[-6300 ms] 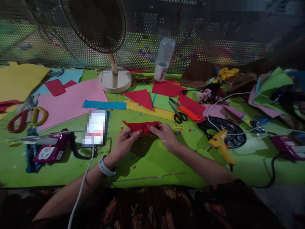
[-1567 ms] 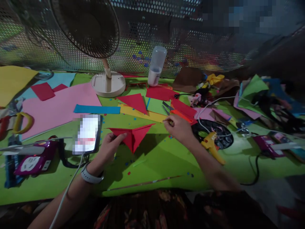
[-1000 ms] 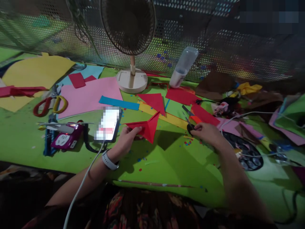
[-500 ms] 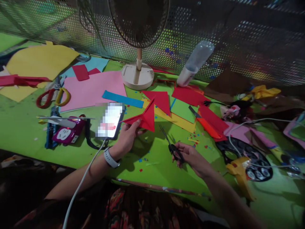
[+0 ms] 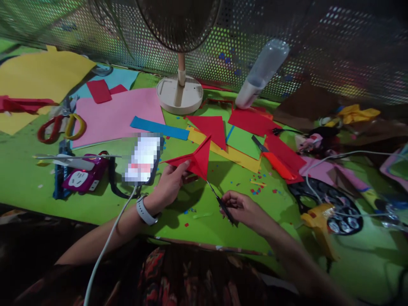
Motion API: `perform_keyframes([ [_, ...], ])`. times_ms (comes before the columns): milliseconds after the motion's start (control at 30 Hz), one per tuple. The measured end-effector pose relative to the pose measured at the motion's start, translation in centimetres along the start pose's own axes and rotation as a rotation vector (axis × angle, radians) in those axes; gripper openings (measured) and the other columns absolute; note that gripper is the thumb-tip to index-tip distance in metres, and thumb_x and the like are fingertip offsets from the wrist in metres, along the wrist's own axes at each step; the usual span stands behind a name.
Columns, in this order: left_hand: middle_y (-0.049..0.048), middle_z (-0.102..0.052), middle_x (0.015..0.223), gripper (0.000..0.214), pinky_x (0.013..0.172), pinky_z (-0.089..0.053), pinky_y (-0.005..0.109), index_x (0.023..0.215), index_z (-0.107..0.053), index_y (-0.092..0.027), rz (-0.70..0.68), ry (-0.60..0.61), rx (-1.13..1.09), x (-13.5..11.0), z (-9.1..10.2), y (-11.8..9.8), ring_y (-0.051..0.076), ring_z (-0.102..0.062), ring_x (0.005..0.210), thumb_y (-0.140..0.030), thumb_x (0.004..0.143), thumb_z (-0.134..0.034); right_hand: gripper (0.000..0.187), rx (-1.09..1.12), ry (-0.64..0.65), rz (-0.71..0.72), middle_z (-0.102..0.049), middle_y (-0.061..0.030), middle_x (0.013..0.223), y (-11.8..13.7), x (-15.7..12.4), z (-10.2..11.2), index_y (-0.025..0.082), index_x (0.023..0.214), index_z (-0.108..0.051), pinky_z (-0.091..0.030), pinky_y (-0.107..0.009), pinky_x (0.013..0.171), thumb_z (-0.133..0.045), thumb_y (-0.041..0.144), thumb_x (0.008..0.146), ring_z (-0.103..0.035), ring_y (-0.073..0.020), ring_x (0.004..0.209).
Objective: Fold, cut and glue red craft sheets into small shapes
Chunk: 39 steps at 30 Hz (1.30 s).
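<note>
My left hand (image 5: 174, 180), with a white band on its wrist, pinches a folded piece of red paper (image 5: 200, 158) above the green table (image 5: 178, 229). Black-handled scissors (image 5: 225, 208) are gripped in my right hand (image 5: 244, 208). Their blade tips reach the lower corner of the red paper; whether they cut into it I cannot tell. Just left of my left hand lies a phone (image 5: 145, 159) with a blurred screen and a white cable. Behind the held paper are a red triangle (image 5: 212, 127) and a yellow strip (image 5: 236, 158).
A fan (image 5: 180, 95) stands at the back beside a tilted clear bottle (image 5: 263, 72). To the left are red-and-yellow-handled scissors (image 5: 62, 127) and a purple power adapter (image 5: 86, 172). An orange cutter (image 5: 280, 165), a black palette (image 5: 346, 212) and a yellow glue gun (image 5: 321, 225) lie right.
My right hand has moved left and the scissors' tips have come up to the red paper's lower corner. The red paper has turned slightly in my left hand. The view has shifted a little.
</note>
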<state>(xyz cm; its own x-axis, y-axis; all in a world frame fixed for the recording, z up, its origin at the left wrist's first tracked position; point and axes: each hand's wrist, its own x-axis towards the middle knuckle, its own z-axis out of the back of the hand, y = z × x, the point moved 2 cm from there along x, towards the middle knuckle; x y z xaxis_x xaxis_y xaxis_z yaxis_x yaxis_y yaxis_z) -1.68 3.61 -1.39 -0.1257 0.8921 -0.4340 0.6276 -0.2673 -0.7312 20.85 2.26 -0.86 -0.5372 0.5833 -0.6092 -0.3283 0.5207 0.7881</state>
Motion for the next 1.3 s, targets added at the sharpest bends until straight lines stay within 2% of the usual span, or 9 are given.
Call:
perform_keyframes([
  [67,-0.0062,-0.054,0.05,0.018,0.073,-0.058,0.033,0.071,-0.063,-0.017,0.026,0.003,-0.018,0.0,0.0,0.1,0.011,-0.061,0.057,-0.03,0.072,-0.076,0.042,-0.014,-0.01,-0.008,-0.059,0.0005,0.076,-0.1,0.0,0.0,0.02,0.089,-0.055,-0.04,-0.021,0.051,-0.073,0.053,0.071,-0.052,-0.0103,0.062],
  [233,-0.0024,-0.063,0.06,0.019,0.074,-0.057,0.034,0.078,-0.066,-0.016,0.018,0.03,-0.013,-0.1,-0.1,0.1,0.014,-0.065,0.064,-0.031,0.072,-0.076,0.046,0.026,-0.025,-0.014,-0.06,0.0002,0.075,-0.1,0.1,0.0,0.019,0.087,-0.055,-0.041,-0.021,0.048,-0.072,0.058,0.068,-0.052,-0.0097,0.057],
  [433,-0.0058,-0.053,0.051,0.02,0.071,-0.059,0.033,0.072,-0.065,-0.014,0.05,0.005,-0.029,-0.4,-0.4,-0.1,0.011,-0.059,0.055,-0.028,0.07,-0.078,0.048,0.039,-0.046,-0.015,-0.061,0.0002,0.072,0.1,0.2,-0.2,0.019,0.085,-0.054,-0.04,-0.021,0.047,-0.072,0.06,0.066,-0.051,-0.0093,0.054],
  [600,-0.0065,-0.052,0.052,0.019,0.072,-0.058,0.032,0.072,-0.066,-0.014,0.043,0.024,-0.037,-0.4,-0.4,-0.1,0.009,-0.056,0.054,-0.028,0.071,-0.077,0.048,0.046,-0.044,-0.018,-0.061,-0.0004,0.072,0.1,0.1,-0.2,0.019,0.085,-0.054,-0.041,-0.022,0.048,-0.072,0.059,0.067,-0.051,-0.0095,0.055],
  [733,-0.006,-0.051,0.051,0.02,0.072,-0.058,0.031,0.068,-0.065,-0.013,0.047,-0.005,-0.041,-0.4,-0.4,-0.1,0.01,-0.059,0.058,-0.028,0.069,-0.079,0.045,0.085,-0.014,0.018,-0.062,-0.0008,0.075,-0.1,0.1,0.1,0.019,0.087,-0.054,-0.043,-0.021,0.049,-0.072,0.057,0.069,-0.054,-0.0099,0.058],
  [933,-0.0056,-0.055,0.054,0.019,0.071,-0.058,0.031,0.073,-0.067,-0.014,0.052,-0.005,-0.052,-0.4,-0.5,0.1,0.008,-0.055,0.052,-0.027,0.068,-0.079,0.041,-0.002,0.001,-0.025,-0.064,-0.0011,0.078,-0.8,0.2,0.3,0.018,0.091,-0.061,-0.043,-0.02,0.051,-0.072,0.053,0.072,-0.056,-0.0099,0.061],
  [1100,-0.0054,-0.055,0.051,0.02,0.07,-0.057,0.029,0.067,-0.065,-0.014,0.053,-0.017,-0.025,-0.6,-0.6,0.1,0.01,-0.059,0.057,-0.028,0.067,-0.08,0.04,-0.051,0.007,-0.052,-0.06,0.002,0.068,0.0,0.3,-0.1,0.017,0.08,-0.061,-0.043,-0.02,0.049,-0.076,0.052,0.067,-0.054,-0.0087,0.056],
  [1233,-0.0005,-0.067,0.066,0.018,0.07,-0.057,0.028,0.075,-0.069,-0.014,0.036,0.009,0.005,-0.7,-0.5,0.1,0.011,-0.063,0.062,-0.029,0.069,-0.078,0.044,-0.033,0.09,-0.084,-0.068,-0.0024,0.076,0.9,0.2,-0.4,0.017,0.08,-0.059,-0.045,-0.021,0.048,-0.074,0.056,0.067,-0.053,-0.0078,0.052],
  [1300,0.0021,-0.071,0.073,0.019,0.07,-0.057,0.029,0.078,-0.07,-0.014,0.029,0.019,0.016,-0.6,-0.5,0.1,0.012,-0.064,0.065,-0.03,0.07,-0.077,0.044,-0.025,0.103,-0.076,-0.068,-0.0024,0.074,1.2,0.2,-0.4,0.016,0.08,-0.057,-0.043,-0.02,0.045,-0.071,0.057,0.07,-0.051,-0.0061,0.047],
])
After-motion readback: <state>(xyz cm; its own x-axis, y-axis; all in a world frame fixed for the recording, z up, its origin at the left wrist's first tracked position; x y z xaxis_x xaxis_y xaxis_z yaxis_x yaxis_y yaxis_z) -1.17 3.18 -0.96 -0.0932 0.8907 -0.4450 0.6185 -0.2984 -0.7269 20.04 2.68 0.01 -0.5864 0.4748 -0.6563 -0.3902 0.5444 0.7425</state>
